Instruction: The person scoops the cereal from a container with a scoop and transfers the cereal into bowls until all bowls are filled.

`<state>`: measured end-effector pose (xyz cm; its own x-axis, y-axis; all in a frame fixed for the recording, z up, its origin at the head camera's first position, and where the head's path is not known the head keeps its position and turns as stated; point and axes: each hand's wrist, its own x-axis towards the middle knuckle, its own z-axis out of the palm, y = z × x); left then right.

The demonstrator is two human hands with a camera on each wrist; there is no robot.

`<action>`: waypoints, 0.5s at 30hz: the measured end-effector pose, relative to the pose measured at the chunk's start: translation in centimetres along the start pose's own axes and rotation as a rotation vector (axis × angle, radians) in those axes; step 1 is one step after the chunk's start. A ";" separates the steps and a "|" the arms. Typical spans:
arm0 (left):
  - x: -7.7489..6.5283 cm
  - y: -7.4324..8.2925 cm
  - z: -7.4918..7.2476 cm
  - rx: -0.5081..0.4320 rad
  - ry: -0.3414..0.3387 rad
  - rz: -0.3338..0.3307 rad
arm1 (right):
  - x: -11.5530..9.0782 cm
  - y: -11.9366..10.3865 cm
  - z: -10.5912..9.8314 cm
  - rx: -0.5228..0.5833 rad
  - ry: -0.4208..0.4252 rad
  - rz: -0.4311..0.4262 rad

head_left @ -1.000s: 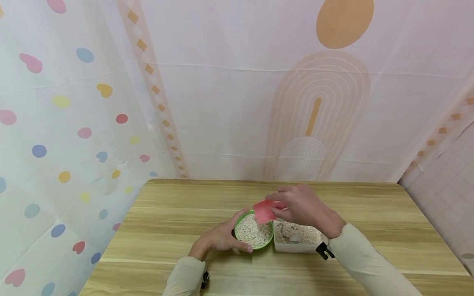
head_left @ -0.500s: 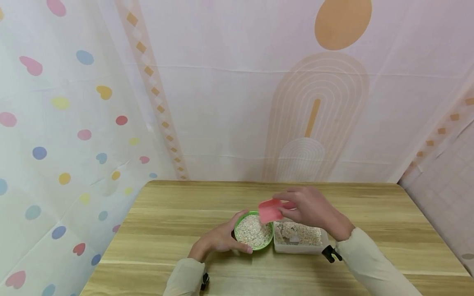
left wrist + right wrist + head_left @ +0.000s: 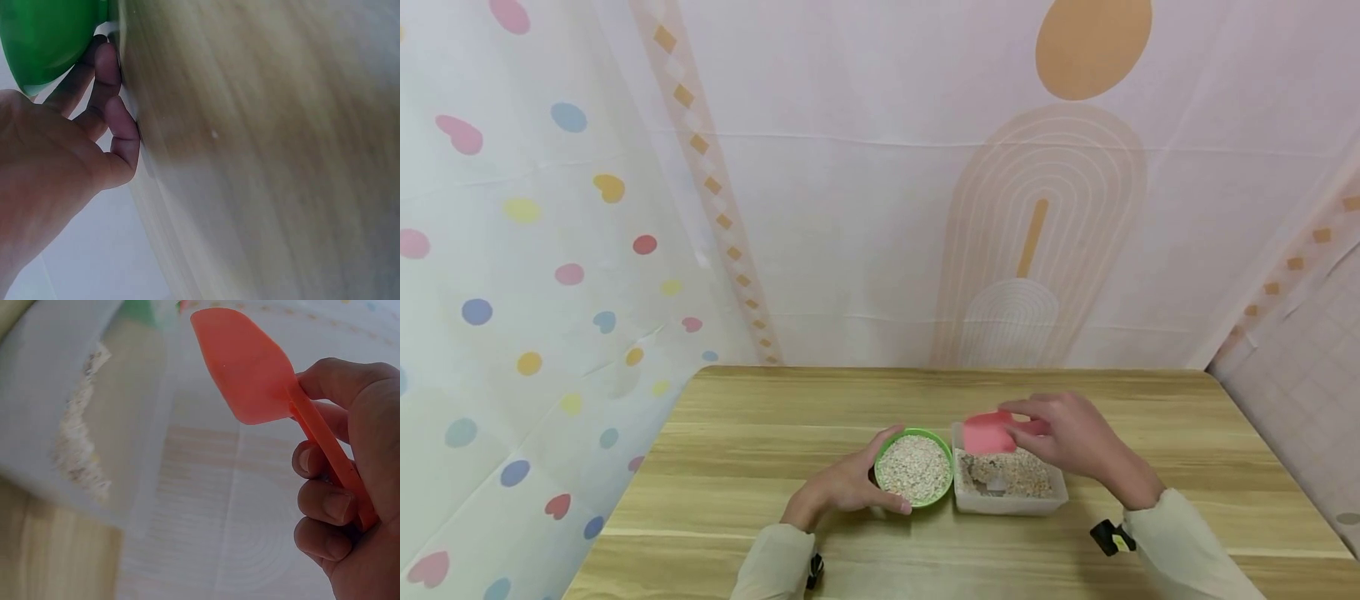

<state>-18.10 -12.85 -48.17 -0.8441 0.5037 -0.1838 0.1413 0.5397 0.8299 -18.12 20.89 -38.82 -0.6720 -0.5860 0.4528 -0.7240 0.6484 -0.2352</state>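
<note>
A green bowl (image 3: 932,432) full of pale oat flakes (image 3: 913,471) stands on the table. My left hand (image 3: 848,482) grips its left side, thumb at the near rim and fingers at the far side; the left wrist view shows fingers under the curve of the bowl (image 3: 47,40). My right hand (image 3: 1071,437) holds a pinkish-red scoop (image 3: 987,434) by its handle, above the far left part of a translucent plastic box (image 3: 1009,505). In the right wrist view the scoop (image 3: 247,369) appears to have no oats in it. More flakes (image 3: 1026,475) lie in the box.
The box stands close against the bowl's right side. Both are on a wood-grain table (image 3: 760,417) with a patterned cloth (image 3: 850,208) hanging behind it. A small pale translucent patch (image 3: 996,482) shows among the flakes in the box.
My right hand has carried the scoop rightward, from over the bowl to over the box. The left hand and the bowl have stayed in place.
</note>
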 end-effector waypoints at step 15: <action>0.1 -0.1 -0.1 0.005 -0.014 0.014 | -2.6 0.7 3.0 0.048 -0.104 0.110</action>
<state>-18.21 -12.90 -48.23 -0.8348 0.5203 -0.1799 0.1553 0.5361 0.8298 -17.40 21.41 -42.79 -0.7583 -0.5613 0.3315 -0.6501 0.6891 -0.3203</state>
